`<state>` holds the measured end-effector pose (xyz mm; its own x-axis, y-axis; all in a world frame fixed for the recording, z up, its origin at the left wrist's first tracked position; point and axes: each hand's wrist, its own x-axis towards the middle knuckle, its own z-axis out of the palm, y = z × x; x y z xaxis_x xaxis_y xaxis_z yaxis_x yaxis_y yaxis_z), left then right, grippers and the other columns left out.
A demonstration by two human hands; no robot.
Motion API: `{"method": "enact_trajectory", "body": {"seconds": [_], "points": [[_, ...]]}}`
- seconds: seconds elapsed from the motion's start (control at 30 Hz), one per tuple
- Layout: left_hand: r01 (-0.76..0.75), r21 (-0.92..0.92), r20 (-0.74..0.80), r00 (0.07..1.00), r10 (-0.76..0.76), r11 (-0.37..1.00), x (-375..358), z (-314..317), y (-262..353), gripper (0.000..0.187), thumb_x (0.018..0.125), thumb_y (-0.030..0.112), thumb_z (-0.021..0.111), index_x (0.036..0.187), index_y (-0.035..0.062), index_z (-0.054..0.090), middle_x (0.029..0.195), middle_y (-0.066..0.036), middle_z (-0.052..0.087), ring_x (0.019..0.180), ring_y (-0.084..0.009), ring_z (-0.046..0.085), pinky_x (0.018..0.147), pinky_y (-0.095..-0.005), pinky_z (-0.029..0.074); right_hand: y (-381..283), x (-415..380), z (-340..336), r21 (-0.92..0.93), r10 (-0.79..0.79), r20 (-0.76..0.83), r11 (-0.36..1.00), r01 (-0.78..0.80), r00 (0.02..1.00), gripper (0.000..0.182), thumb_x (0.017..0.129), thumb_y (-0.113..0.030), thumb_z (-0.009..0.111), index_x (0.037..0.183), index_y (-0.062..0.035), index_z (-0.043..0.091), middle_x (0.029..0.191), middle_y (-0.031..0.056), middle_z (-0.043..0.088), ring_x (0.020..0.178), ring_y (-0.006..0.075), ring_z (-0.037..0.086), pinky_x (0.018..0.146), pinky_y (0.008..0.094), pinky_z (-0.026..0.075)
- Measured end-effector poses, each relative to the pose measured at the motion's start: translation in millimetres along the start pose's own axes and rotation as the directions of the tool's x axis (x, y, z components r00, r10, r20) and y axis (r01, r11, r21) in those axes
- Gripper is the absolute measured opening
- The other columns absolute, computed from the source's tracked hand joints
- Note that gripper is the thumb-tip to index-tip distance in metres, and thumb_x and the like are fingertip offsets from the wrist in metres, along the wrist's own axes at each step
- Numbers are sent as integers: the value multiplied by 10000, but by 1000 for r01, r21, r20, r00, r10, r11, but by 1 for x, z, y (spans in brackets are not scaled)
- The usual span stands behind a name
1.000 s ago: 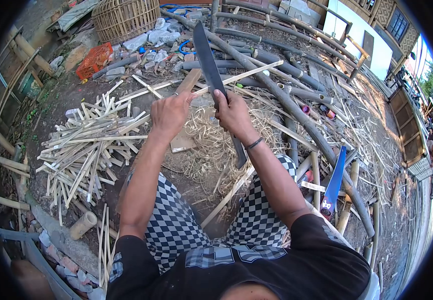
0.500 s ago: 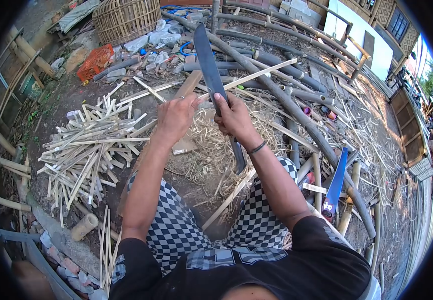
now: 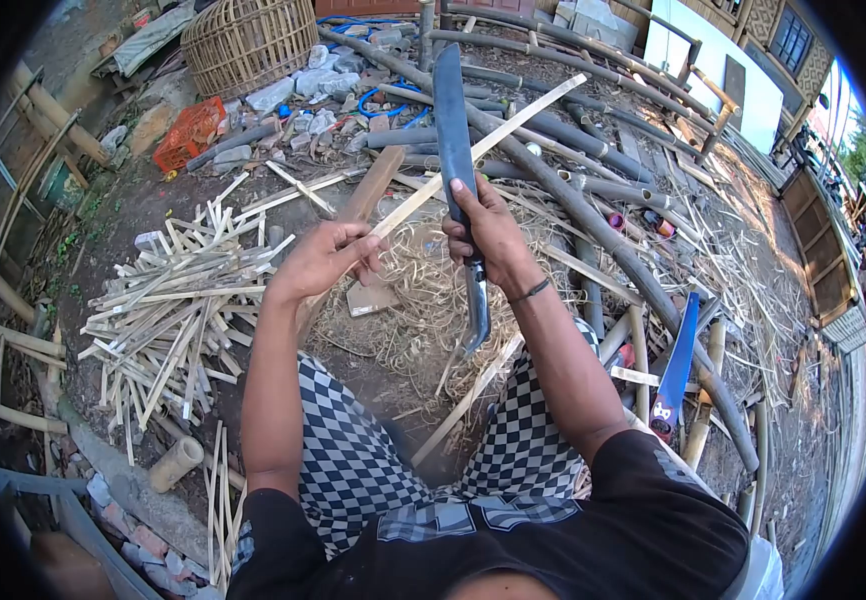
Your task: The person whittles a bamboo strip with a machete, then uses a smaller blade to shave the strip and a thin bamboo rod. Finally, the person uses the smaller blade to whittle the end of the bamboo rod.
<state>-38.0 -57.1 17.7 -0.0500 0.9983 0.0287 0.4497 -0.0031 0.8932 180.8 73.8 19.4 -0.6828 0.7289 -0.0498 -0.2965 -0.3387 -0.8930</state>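
Note:
My left hand (image 3: 321, 262) pinches the near end of a pale bamboo strip (image 3: 525, 120) between thumb and fingers. The strip slants up and to the right, crossing the dark blade of a machete (image 3: 450, 110). In my right hand (image 3: 491, 232) is that machete, nearly upright, with its tip away from me. My right thumb lies against the lower blade, and the handle's curved end sticks out below my fist. Under both hands, curly bamboo shavings (image 3: 403, 345) cover the ground between my knees. Beside my left hand a wooden board (image 3: 375, 185) slopes away.
A heap of cut bamboo strips (image 3: 178, 310) lies at left. On the right are a blue-bladed saw (image 3: 680, 350) and a long bamboo pole (image 3: 603, 235). Farther off stand an orange crate (image 3: 189, 135), a woven basket (image 3: 250, 45) and stone rubble (image 3: 318, 80).
My left hand has moved down and left with the strip, which now slants more steeply. The machete has shifted right and turned more upright in my right hand.

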Motion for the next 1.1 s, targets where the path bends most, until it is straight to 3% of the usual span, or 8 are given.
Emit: {"method": "enact_trajectory", "body": {"seconds": [0.47, 0.57, 0.63, 0.73, 0.9, 0.93, 1.03, 1.1], "points": [[163, -34, 121, 980, -158, 986, -12, -16, -14, 384, 1072, 373, 499, 951, 55, 677, 602, 40, 518, 501, -49, 484, 473, -241, 411, -9, 2, -8, -112, -133, -97, 986, 122, 986, 219, 1064, -346, 527, 1148, -144, 507, 640, -17, 395, 469, 63, 367, 392, 218, 335], [74, 53, -50, 996, -72, 996, -10, -17, -23, 401, 1054, 390, 527, 948, 43, 696, 592, -18, 556, 533, -73, 530, 504, -303, 445, -12, 2, -13, -202, -170, -112, 969, 145, 979, 230, 1067, -345, 519, 1143, -128, 513, 641, -21, 392, 472, 57, 369, 388, 214, 332], [-126, 416, -297, 917, 266, 900, -12, -9, -7, 389, 1028, 388, 564, 929, 39, 704, 594, -126, 591, 545, -180, 620, 536, -372, 462, -13, 2, -15, -271, -202, -167, 950, 152, 965, 238, 1070, -349, 511, 1125, -118, 516, 634, -23, 391, 470, 53, 373, 387, 213, 325], [-136, 629, -355, 826, 438, 766, -16, -5, 4, 382, 1023, 332, 575, 794, 30, 618, 601, -146, 559, 499, -307, 544, 515, -410, 411, -15, 7, -27, -419, -266, -241, 896, 147, 934, 283, 1073, -353, 493, 1112, -76, 533, 660, -7, 440, 494, 68, 457, 385, 229, 353], [-80, 782, -327, 791, 516, 618, -14, 7, 17, 340, 1009, 313, 587, 793, 55, 628, 597, -164, 582, 545, -377, 588, 525, -452, 429, -6, -1, -8, -658, -223, -158, 750, 66, 962, 347, 1055, -348, 516, 1109, -19, 613, 748, 99, 597, 532, 119, 571, 470, 321, 464], [-57, 800, -337, 780, 527, 597, -12, 10, 19, 329, 1004, 308, 594, 794, 58, 631, 586, -158, 581, 549, -375, 605, 524, -459, 433, 10, 5, -6, -758, -403, -65, 615, 218, 913, 349, 1048, -342, 526, 1129, -17, 623, 746, 113, 624, 521, 126, 566, 505, 345, 477], [-51, 795, -355, 769, 532, 605, -13, 3, 14, 318, 1000, 309, 603, 796, 67, 639, 590, -160, 586, 554, -364, 615, 513, -444, 437, 0, -1, 2, -605, -186, -125, 793, 74, 974, 276, 1069, -347, 509, 1041, -75, 545, 619, -31, 414, 478, 64, 460, 381, 245, 341], [-45, 781, -365, 776, 514, 623, -16, 1, 15, 321, 1001, 314, 599, 800, 68, 644, 595, -159, 593, 557, -362, 619, 519, -447, 441, -6, 6, -8, -539, -231, -160, 835, 111, 960, 347, 1062, -364, 502, 1129, -39, 602, 627, 33, 553, 473, 93, 525, 406, 276, 411]]}}
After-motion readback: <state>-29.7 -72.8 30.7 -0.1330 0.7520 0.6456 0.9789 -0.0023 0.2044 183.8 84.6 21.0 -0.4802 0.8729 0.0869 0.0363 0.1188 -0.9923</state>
